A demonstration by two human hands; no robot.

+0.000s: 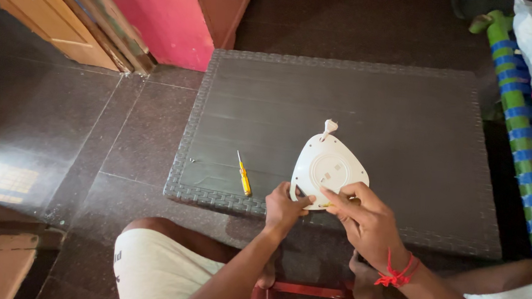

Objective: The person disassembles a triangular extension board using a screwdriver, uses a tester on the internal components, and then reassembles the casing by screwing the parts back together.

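Note:
A white, rounded-triangular plastic device (329, 169) stands tilted on the dark grey table (367, 106), a short white cord stub at its far tip. My left hand (282, 209) grips its near left edge. My right hand (363, 217), with a red thread around the wrist, pinches the near right edge and also holds a small yellowish item that is mostly hidden by the fingers. A yellow-handled screwdriver (244, 176) lies on the table left of my left hand, untouched.
The low table has a woven-pattern rim and stands on dark floor tiles. A pink wall and wooden door frame (163, 20) are at the back left. A green and blue striped pole (520, 122) runs along the right side, with white bags beyond it.

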